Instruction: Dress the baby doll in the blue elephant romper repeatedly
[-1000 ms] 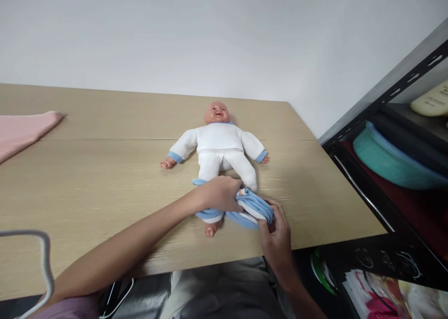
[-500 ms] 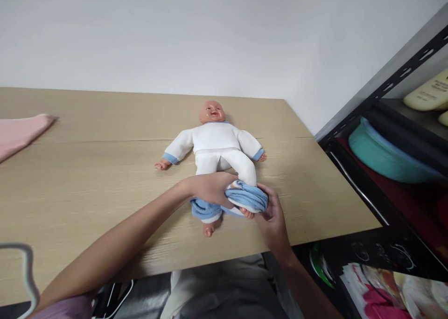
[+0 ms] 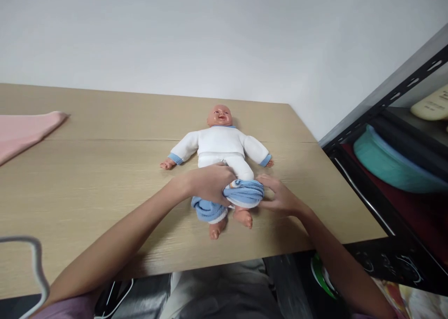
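Observation:
On its back on the wooden table lies a baby doll (image 3: 221, 139), head toward the wall. It wears a white top with blue cuffs. Blue-and-white doll pants (image 3: 244, 192) are bunched around both lower legs, with the bare feet poking out below. My left hand (image 3: 212, 183) is closed on the inner side of the bunched cloth at the doll's leg on the right; its fingertips are partly hidden. From the other side, my right hand (image 3: 278, 195) grips the outer edge of the same bunch between thumb and fingers.
A pink cloth (image 3: 28, 131) lies at the table's left. To the right, a black shelf rack (image 3: 378, 105) holds a teal basin (image 3: 392, 165) and a cream bottle (image 3: 432, 104). A white cable (image 3: 37, 263) curves at the lower left. The wall stands behind the table.
The doll's foot on the right now shows fully below the bunched cloth. My right hand has moved up from beneath the foot to the outer side of the leg. The view shifted slightly.

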The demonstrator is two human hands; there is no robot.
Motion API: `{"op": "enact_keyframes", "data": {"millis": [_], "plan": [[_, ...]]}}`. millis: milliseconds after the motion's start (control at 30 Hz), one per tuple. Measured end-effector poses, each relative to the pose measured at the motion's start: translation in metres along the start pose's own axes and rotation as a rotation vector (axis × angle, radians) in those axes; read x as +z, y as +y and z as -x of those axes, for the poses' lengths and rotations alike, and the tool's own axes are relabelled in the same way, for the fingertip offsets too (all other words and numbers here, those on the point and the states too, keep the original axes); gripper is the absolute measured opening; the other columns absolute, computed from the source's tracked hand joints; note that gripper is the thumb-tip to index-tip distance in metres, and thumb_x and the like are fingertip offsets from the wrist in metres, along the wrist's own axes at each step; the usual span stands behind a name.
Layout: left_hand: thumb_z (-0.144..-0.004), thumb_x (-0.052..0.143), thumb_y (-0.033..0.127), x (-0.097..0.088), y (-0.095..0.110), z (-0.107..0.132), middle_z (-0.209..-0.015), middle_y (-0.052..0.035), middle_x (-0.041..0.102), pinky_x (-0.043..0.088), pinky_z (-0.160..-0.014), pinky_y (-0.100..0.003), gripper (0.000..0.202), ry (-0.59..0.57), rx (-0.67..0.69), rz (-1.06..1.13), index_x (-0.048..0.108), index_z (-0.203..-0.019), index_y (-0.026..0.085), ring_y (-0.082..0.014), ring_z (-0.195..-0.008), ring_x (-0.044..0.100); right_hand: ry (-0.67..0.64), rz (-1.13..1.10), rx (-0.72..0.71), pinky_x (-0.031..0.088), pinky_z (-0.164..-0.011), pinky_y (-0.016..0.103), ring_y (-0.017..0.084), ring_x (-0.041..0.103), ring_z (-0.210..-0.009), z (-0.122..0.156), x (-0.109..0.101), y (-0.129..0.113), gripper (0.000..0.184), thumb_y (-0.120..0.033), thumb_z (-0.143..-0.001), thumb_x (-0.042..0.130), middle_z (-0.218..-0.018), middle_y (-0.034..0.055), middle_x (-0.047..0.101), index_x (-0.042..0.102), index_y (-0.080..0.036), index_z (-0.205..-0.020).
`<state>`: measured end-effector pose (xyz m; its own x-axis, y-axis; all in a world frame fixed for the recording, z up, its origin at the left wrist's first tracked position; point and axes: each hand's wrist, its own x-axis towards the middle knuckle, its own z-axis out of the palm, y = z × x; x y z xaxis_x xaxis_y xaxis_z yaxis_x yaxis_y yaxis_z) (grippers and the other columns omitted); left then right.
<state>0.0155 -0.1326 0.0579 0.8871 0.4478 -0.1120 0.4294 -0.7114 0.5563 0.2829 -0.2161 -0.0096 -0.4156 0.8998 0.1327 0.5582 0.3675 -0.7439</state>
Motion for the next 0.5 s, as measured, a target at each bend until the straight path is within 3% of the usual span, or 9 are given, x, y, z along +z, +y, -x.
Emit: {"op": "enact_keyframes", "data": {"millis": [100, 200, 400, 500], "plan": [[-0.074, 0.087, 0.025, 0.003, -0.006, 0.000, -0.108, -0.0071, 0.078, 0.053, -0.094, -0.040, 0.023, -0.077, 0.110, -0.076, 0.080, -0.096, 0.024, -0.0326, -0.104, 0.071, -0.045, 0.055, -0.067, 0.057, -0.097, 0.041, 0.027, 0.067, -0.102, -0.011, -0.005, 0.013, 0.022, -0.041, -0.088, 0.084, -0.103, 0.0037, 0.072, 0.073, -0.024, -0.095], [-0.079, 0.085, 0.026, 0.002, -0.013, 0.001, -0.120, -0.0087, 0.077, 0.052, -0.096, -0.038, 0.032, -0.078, 0.154, -0.078, 0.080, -0.110, 0.024, -0.0323, -0.111, 0.071, -0.087, 0.067, -0.096, 0.058, -0.094, 0.039, 0.027, 0.065, -0.102, -0.014, -0.003, 0.024, 0.025, -0.040, -0.085, 0.087, -0.102, 0.0035, 0.068, 0.072, -0.024, -0.094], [-0.091, 0.081, 0.032, -0.008, -0.020, 0.001, -0.097, -0.0054, 0.074, 0.045, -0.079, -0.034, 0.025, -0.081, 0.008, -0.106, 0.074, -0.112, 0.022, -0.0280, -0.092, 0.069, -0.121, 0.074, -0.173, 0.056, -0.110, 0.044, 0.030, 0.064, -0.120, -0.009, -0.012, 0.013, 0.051, -0.061, -0.079, 0.095, -0.120, 0.0075, 0.068, 0.080, -0.024, -0.111], [-0.089, 0.084, 0.043, -0.009, -0.021, 0.002, -0.090, -0.0029, 0.071, 0.042, -0.076, -0.034, 0.038, -0.053, -0.095, -0.129, 0.071, -0.120, 0.024, -0.0282, -0.086, 0.067, -0.107, -0.024, -0.131, 0.056, -0.106, 0.042, 0.027, 0.066, -0.111, -0.016, -0.018, 0.012, 0.038, -0.061, -0.098, 0.079, -0.111, 0.0059, 0.070, 0.079, -0.023, -0.104]]}}
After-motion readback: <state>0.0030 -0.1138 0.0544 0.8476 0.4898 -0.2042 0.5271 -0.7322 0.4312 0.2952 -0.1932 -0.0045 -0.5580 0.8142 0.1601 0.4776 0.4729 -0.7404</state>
